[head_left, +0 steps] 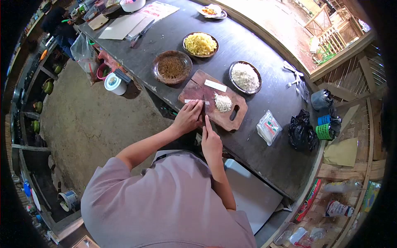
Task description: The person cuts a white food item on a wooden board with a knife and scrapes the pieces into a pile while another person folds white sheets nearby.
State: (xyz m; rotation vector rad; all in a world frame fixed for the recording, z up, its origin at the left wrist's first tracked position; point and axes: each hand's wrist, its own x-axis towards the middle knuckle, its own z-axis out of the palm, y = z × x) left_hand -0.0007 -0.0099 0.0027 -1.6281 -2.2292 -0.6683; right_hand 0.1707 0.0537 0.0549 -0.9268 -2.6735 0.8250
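On a wooden cutting board (192,88) my left hand (188,118) presses its bunched fingers on a white food slab (189,100), which is partly covered by them. My right hand (212,144) grips a kitchen knife (207,108) by the handle, forefinger stretched toward the blade. The blade stands close beside my left fingertips, with small white bits next to it. A heap of thin white strips (223,103) lies to the right of the blade. Another white slab (215,85) rests uncut near the board's far edge.
Beyond the board stand a brown bowl (172,67), a bowl of yellow pieces (201,44) and a bowl of pale shreds (245,77). To the right lie a plastic packet (269,127), a black bag (302,131) and cutlery (296,78). A person (59,27) is at far left.
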